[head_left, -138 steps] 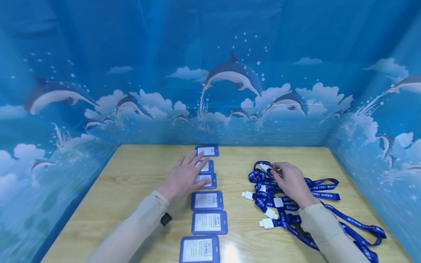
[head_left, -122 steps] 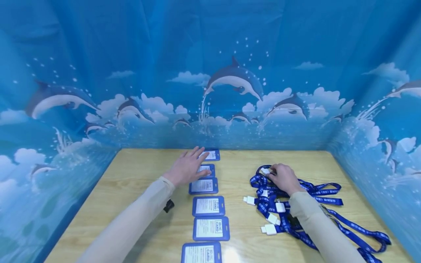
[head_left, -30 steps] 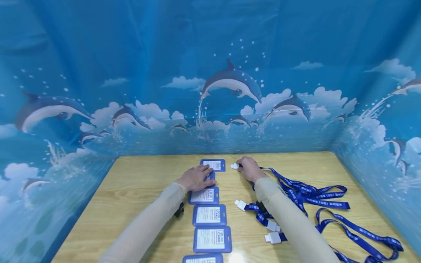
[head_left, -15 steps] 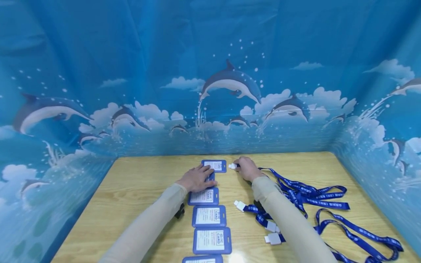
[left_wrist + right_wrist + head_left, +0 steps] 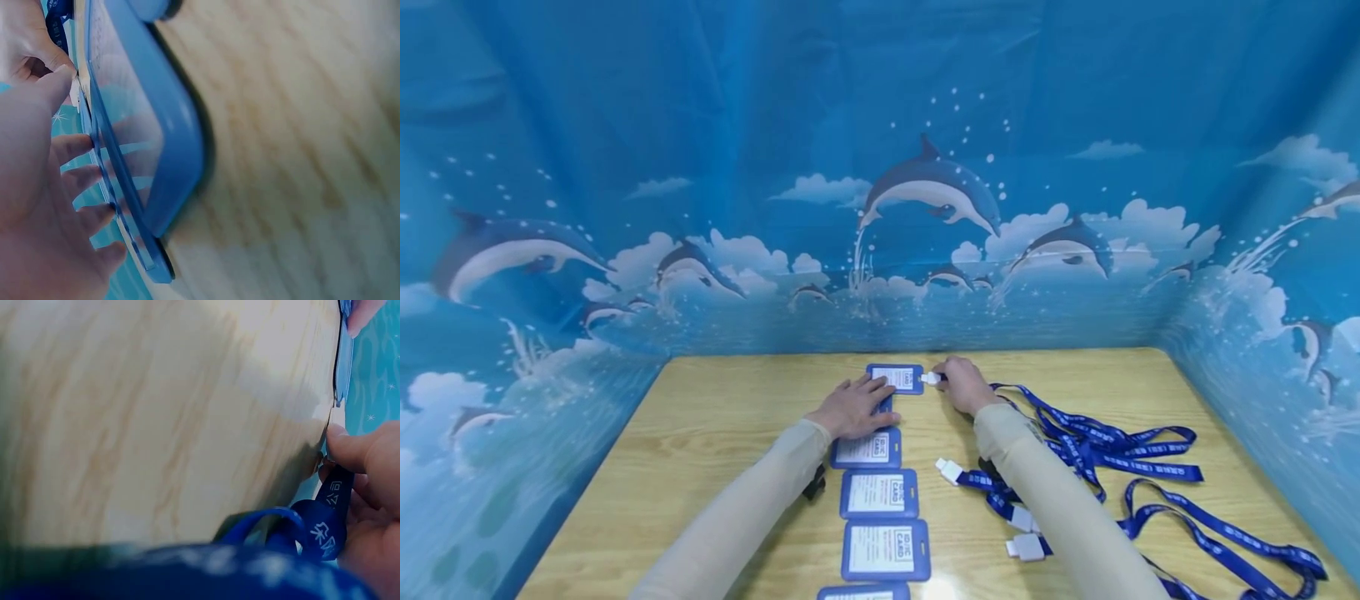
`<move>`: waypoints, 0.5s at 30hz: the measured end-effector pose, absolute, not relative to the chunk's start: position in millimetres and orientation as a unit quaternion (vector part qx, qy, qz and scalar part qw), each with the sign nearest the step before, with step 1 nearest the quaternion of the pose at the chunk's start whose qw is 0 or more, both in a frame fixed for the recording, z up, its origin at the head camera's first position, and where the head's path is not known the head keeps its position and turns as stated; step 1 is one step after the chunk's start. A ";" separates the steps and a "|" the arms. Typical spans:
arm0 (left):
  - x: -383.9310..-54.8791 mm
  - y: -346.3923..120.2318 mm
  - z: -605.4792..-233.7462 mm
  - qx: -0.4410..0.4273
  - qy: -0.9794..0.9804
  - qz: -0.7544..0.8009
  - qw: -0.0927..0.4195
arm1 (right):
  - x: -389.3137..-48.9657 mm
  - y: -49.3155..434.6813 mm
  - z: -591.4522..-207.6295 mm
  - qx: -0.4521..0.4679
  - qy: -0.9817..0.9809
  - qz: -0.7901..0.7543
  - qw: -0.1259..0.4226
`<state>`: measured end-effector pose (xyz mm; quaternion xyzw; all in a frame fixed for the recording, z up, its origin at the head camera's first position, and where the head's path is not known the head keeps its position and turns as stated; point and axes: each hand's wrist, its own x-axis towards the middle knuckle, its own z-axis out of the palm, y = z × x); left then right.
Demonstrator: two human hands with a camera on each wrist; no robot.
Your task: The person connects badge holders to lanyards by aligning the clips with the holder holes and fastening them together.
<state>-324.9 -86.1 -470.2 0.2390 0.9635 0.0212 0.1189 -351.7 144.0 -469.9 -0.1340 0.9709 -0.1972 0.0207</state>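
Observation:
My left hand (image 5: 853,408) lies over the far end of a column of blue card holders. Its fingers touch the farthest card holder (image 5: 904,379), and its palm and thumb partly cover the one nearer. In the left wrist view the fingers (image 5: 75,181) look extended along the holder's edge. My right hand (image 5: 964,385) pinches a blue printed lanyard just behind its white clip (image 5: 930,378). That clip points left and meets the slotted right edge of the farthest holder; whether it has entered the slot cannot be told. The right wrist view shows the lanyard strap (image 5: 331,506) hanging from the fingers.
Nearer holders (image 5: 880,493) continue the column towards the front edge. More blue lanyards (image 5: 1097,446) lie in a tangle on the right, beside and under the right forearm, with white clips (image 5: 950,471) facing left. A dolphin-printed curtain (image 5: 760,167) encloses the wooden table.
My right hand has carried one lanyard end from the pile to the far card holder. In the last second the holder slid slightly right under my left hand, closing the gap to the clip.

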 end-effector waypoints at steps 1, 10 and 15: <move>-324.8 -86.0 -470.8 0.238 0.963 0.029 0.121 | -351.8 143.7 -470.5 -0.134 0.972 -0.194 0.021; -324.5 -85.5 -469.0 0.233 0.955 0.061 0.174 | -353.2 139.0 -476.8 -0.136 0.972 -0.190 0.009; -328.9 -81.6 -463.8 0.239 0.955 0.023 0.173 | -356.9 137.6 -477.5 -0.150 0.972 -0.181 -0.015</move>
